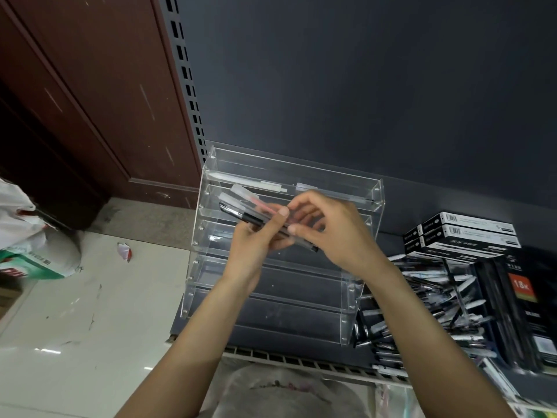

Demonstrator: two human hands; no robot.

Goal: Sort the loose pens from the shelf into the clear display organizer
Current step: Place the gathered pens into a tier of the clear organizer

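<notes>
Holding white pens (250,184) in its top tier, the clear organizer (301,300) stands behind both hands, left hand (259,236) and right hand (331,233), grasping a pen bundle (241,208); loose pens (428,309) at four o'clock.

A dark blue-grey back panel (361,86) of a shop shelving unit is seen filling the upper right, edged by a slotted metal upright (188,86). To its left, a reddish-brown wooden door (90,86) with raised mouldings is set above a grey stone threshold (144,218). The floor (105,312) is laid with pale glossy tiles, marked by scuffs and bright reflections of overhead light. A scrap of red-and-white paper (125,251) is left lying on the tiles, and a white printed sack (36,254) is slumped at the left edge.
</notes>
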